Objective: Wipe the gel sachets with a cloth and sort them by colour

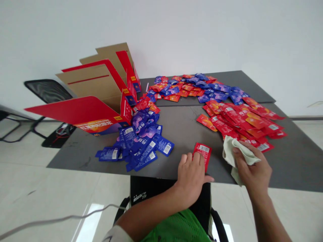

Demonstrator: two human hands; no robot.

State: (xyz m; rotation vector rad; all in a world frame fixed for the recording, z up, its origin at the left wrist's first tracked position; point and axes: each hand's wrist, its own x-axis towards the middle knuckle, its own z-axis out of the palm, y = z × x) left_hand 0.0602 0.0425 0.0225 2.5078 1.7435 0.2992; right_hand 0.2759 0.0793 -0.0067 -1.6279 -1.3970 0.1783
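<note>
A red packet (204, 151) with a white barcode lies flat near the table's front edge. My left hand (191, 174) is on its lower left part, fingers bent together over it and thumb sticking out to the right. Crumpled in my right hand (254, 168) is a pale cloth (230, 151), pinched between thumb and fingers, with one corner hanging at the table edge. The cloth is apart from the packet, to its right. Just behind my right hand spreads a pile of red packets (242, 117). To the left lies a heap of blue packets (141, 144).
Open cardboard boxes (106, 121) with red flaps stand at the left of the grey table (179, 124). Mixed red and blue packets (186, 87) run along the back. A black chair (47, 90) is beyond the left edge, and a cable (63, 220) crosses below.
</note>
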